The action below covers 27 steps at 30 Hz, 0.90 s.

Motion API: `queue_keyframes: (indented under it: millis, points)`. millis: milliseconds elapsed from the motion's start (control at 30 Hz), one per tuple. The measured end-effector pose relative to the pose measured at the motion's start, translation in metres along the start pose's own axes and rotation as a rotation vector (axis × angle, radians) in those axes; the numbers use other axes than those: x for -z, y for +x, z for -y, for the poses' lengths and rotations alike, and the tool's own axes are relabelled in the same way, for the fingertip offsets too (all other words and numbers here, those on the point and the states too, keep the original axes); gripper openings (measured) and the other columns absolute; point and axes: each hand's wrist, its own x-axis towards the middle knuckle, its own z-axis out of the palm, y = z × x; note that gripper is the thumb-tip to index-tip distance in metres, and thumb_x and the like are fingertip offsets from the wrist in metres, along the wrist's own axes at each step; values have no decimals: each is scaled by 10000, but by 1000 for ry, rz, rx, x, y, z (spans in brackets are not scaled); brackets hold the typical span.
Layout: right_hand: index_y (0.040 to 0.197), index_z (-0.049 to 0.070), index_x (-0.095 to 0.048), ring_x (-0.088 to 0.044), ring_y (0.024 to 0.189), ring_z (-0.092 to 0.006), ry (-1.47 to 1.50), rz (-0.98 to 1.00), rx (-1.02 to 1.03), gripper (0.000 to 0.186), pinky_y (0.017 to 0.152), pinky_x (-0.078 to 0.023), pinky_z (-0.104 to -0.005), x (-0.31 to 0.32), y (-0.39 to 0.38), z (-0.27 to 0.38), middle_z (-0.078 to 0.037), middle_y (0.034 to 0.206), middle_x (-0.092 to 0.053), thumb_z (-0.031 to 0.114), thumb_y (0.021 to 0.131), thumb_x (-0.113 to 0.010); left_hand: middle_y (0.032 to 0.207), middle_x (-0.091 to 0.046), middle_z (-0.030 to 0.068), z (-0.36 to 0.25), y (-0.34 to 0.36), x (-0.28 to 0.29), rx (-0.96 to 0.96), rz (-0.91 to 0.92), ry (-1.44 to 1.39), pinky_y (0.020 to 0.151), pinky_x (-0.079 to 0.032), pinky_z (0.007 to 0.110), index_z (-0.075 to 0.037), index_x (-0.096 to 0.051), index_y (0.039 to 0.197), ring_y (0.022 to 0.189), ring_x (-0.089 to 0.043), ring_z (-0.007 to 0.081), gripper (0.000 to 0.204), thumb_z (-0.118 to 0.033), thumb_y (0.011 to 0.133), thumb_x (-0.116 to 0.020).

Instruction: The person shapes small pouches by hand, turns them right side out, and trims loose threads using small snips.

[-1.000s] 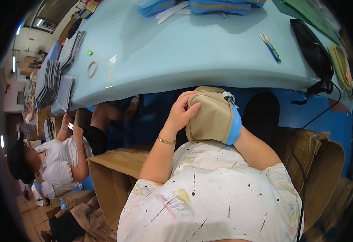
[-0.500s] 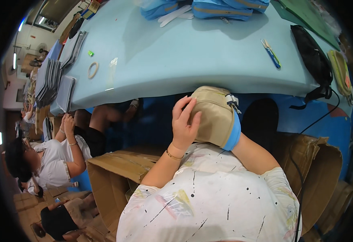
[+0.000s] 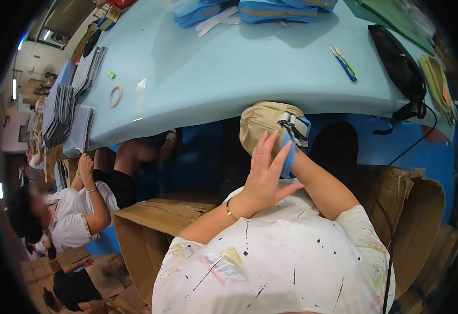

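Note:
A tan pouch [image 3: 263,123] with a blue edge and dark-and-white straps is held up by the table's front edge. My right forearm runs up into its blue opening, and my right hand [image 3: 300,164] is hidden inside from the wrist on, so its fingers do not show. Against the near side of the pouch lies my left hand [image 3: 264,180], fingers stretched and spread, fingertips at the blue edge and straps.
On the pale blue table [image 3: 197,68] lie snips [image 3: 344,64], a tape roll [image 3: 115,96], a black bag [image 3: 396,63] and stacked blue bags [image 3: 278,13]. Grey folded pieces [image 3: 59,115] pile up at left. Cardboard boxes [image 3: 155,212] flank me. A co-worker [image 3: 77,209] sits at left.
The pouch has turned, bringing its straps and blue edge toward the front. My left hand has slid from its tan left side down and right to the blue edge.

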Motion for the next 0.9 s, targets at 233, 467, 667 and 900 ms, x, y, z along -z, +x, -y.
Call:
queue_keyframes:
  millis: [233,467,667,900]
  points:
    - [1262,105,-495,-486,1185,-234,-1010,-22,221,375,1016,-379,-349,8,6,-12,-90,1287,-512,256,920,-475,1416,-266,254,36,-1,-20,-2,-135,247,1054,-332,463,-55,-426,1355,1312,-279,450,788,43,614,-674]
    - [964,53,-607,-609,722,-215,-756,224,-127,216,681,-490,-342,15,-6,67,-57,789,-635,203,809,-613,823,-647,79,115,9,20,576,-386,-364,697,-476,253,10,-621,992,731,-590,159,311,97,729,-479]
    - [940,28,-645,-528,761,-57,139,298,-329,168,702,-446,-227,32,-21,63,27,819,-597,168,854,-677,986,-630,44,100,-2,54,855,-15,-1278,804,-462,268,18,-580,1094,899,-579,131,376,51,727,-510]
    - [986,28,-664,-531,816,-58,283,243,-302,169,768,-444,-222,18,-16,53,11,877,-623,170,918,-602,1146,-604,94,81,-20,54,834,4,-1142,935,-461,327,22,-499,1226,1045,-593,189,464,-77,811,-679]
